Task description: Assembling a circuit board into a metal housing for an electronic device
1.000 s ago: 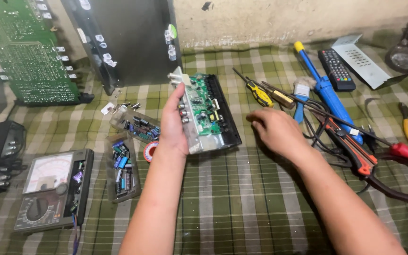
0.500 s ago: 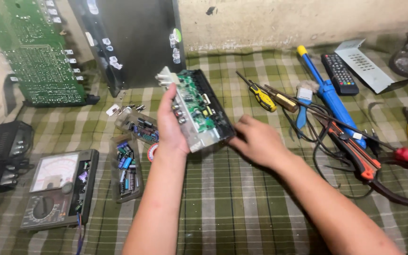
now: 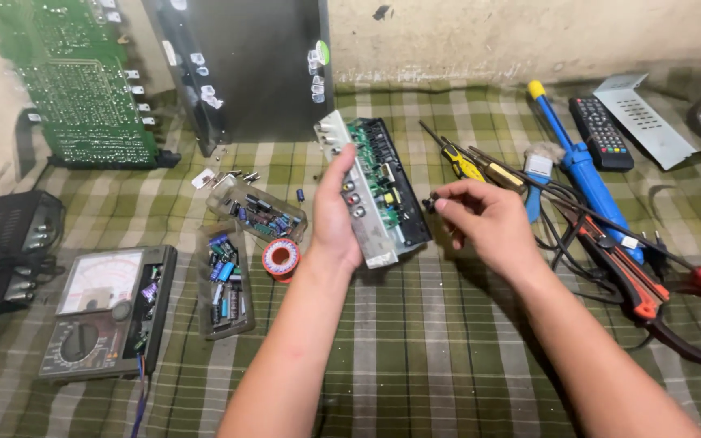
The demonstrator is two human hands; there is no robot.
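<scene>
Centre of frame: left hand (image 3: 336, 223) clamped on open receiver box (image 3: 373, 188), green board showing, held tilted above checked cloth (image 3: 415, 357). Right hand (image 3: 480, 219) just beside it, fingertips pinching a small dark part (image 3: 429, 203). Solder reel (image 3: 281, 259) lower left; multimeter (image 3: 107, 312) far left.

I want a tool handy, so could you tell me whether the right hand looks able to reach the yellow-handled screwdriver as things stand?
Probably yes: the right hand sits just beside the yellow-handled screwdriver, with only checked cloth between them, though its fingertips seem to pinch something small.
</scene>
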